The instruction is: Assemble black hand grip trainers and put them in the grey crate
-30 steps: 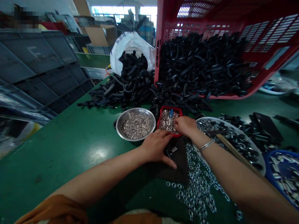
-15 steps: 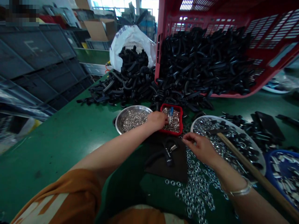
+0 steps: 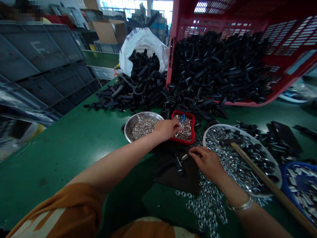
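Note:
My left hand [image 3: 166, 129] is at the left side of a small red box [image 3: 193, 132] filled with small metal pins. Its fingers are curled together over the pins, and what they pinch is too small to make out. My right hand [image 3: 205, 161] has thumb and fingertips pressed together beside a small coil spring [image 3: 184, 157]; any item between them is hidden. The spring rests by a black plastic handle-shaped part [image 3: 179, 167] on a dark mat [image 3: 189, 183]. A blue-handled tool [image 3: 183, 118] stands among the pins.
A steel bowl [image 3: 126, 130] of small metal pieces is left of the box. Loose nuts [image 3: 208, 198] lie near the mat. At right, a hammer [image 3: 257, 168] lies across a white tray [image 3: 279, 172], beside a blue basin [image 3: 284, 178]. Behind, a red crate [image 3: 170, 66] spills black parts [image 3: 146, 89].
My right hand has moved left and slightly down towards the spring, its fingers drawing closer together. My left hand stays over the red box, its fingers slightly shifted. The view has shifted slightly.

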The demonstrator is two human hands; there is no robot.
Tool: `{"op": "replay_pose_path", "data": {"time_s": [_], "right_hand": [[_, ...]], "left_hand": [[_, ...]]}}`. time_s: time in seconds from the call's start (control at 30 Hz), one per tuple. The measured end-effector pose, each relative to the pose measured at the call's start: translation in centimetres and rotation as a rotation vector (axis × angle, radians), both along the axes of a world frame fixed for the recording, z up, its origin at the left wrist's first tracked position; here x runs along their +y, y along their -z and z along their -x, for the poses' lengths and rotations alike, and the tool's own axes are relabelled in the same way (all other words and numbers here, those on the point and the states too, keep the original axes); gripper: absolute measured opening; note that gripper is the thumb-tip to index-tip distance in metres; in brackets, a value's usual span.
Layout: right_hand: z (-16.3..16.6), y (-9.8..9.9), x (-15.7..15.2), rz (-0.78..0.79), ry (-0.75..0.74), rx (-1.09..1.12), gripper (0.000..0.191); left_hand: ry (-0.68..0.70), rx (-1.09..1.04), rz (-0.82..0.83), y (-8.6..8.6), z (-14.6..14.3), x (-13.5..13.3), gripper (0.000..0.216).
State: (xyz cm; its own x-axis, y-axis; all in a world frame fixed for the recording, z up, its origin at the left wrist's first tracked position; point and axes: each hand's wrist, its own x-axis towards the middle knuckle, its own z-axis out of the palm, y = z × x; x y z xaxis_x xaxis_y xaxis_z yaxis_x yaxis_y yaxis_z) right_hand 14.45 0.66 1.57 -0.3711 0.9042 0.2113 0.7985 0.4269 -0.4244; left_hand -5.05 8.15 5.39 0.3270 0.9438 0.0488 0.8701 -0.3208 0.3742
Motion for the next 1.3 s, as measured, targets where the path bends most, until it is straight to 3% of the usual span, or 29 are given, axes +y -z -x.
{"op": "replay_pose_path", "data": {"time_s": [0.2, 0.27, 0.4, 0.5, 0.63, 0.8, 1.03, 1.3], "right_hand": [[2.0, -2.3, 0.1, -0.026, -0.103, -0.476, 0.023], [2.4, -2.5, 0.3, -0.048, -0.143, -0.535, 0.025], [1.3, -0.9, 0.7, -0.086, -0.057, -0.235, 0.013], [0.2, 1.1, 0.3, -0.207, -0.01, -0.049, 0.014], [-0.1, 2.6, -0.8, -0.357, -0.021, -0.041, 0.022], [0.0, 2.7, -0.9, -0.413, -0.117, -0.099, 0.025], [-0.2, 2.5, -1.1, -0.302, -0.093, -0.171, 0.027], [-0.1, 2.5, -1.4, -0.23, -0.057, -0.116, 0.027]], "left_hand": [[0.044, -0.229, 0.136, 0.3, 1.2, -3.7, 0.017], [0.067, -0.306, 0.168, 0.9, 1.7, -4.6, 0.018], [0.141, -0.391, 0.128, 2.0, 2.4, -5.9, 0.019], [0.173, -0.357, 0.094, 2.5, 2.5, -6.4, 0.017], [0.125, -0.23, 0.11, 2.7, 2.3, -6.5, 0.014], [0.127, -0.115, 0.074, 2.5, 1.7, -6.2, 0.017], [0.142, 0.044, 0.041, 1.8, 0.3, -6.4, 0.019], [0.088, -0.067, 0.04, 2.6, 0.2, -6.2, 0.02]]}}
